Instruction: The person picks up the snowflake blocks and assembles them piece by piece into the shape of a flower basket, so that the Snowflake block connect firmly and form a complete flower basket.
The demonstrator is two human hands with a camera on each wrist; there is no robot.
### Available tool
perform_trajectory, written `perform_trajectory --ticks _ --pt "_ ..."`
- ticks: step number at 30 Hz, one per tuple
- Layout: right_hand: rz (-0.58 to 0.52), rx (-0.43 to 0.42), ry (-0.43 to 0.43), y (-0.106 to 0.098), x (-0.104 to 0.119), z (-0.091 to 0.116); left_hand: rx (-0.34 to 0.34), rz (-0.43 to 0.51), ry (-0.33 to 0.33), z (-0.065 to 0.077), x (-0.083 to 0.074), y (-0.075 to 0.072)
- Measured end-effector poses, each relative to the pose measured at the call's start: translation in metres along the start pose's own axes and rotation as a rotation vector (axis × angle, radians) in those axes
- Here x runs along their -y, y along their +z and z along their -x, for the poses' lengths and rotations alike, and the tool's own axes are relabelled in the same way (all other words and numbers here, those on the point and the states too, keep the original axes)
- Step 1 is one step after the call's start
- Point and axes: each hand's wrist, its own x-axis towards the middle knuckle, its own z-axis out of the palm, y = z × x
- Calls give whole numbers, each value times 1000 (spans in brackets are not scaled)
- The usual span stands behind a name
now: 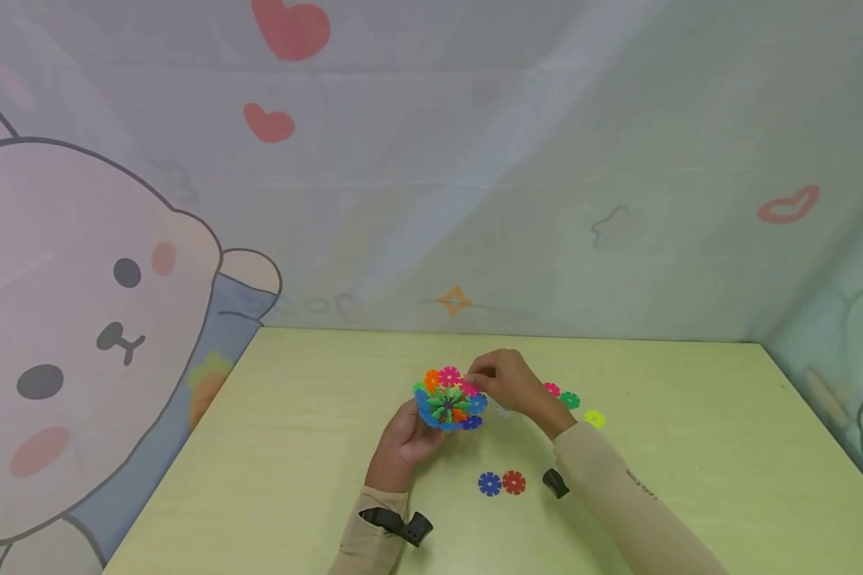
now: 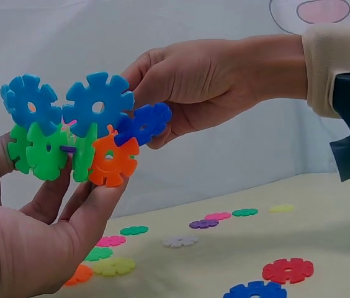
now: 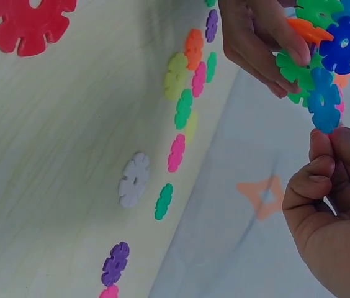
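Observation:
My left hand holds a flower-shaped build of interlocking snowflake discs from below, its fingers curled around the green lower discs. An outer ring of blue, orange and pink discs flares above that green middle. With thumb and fingers, my right hand pinches the build's rim on the right side. In the right wrist view those fingertips meet the end of a light blue disc. A dark blue disc and an orange disc stick out nearby. The right fingertips are partly hidden behind the build in the left wrist view.
On the pale table lie a loose blue disc and a red disc, side by side. Farther back are a white disc, a yellow disc, a green disc and several others. A printed curtain hangs behind.

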Motion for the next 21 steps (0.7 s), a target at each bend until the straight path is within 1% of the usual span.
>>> perform_trajectory --ticks 5,9,12,16,21 --pt "10 -23 -29 1 -1 1 -19 17 -6 0 -1 3" --pt "12 -23 -22 2 -2 0 -46 29 1 0 -1 4" --pt "17 -10 -10 2 -2 0 -66 20 4 0 0 4" --pt "21 3 -17 0 -1 -1 -67 12 -1 -1 1 4" --pt "20 16 -39 -2 -2 -2 -69 30 -4 -2 1 4"
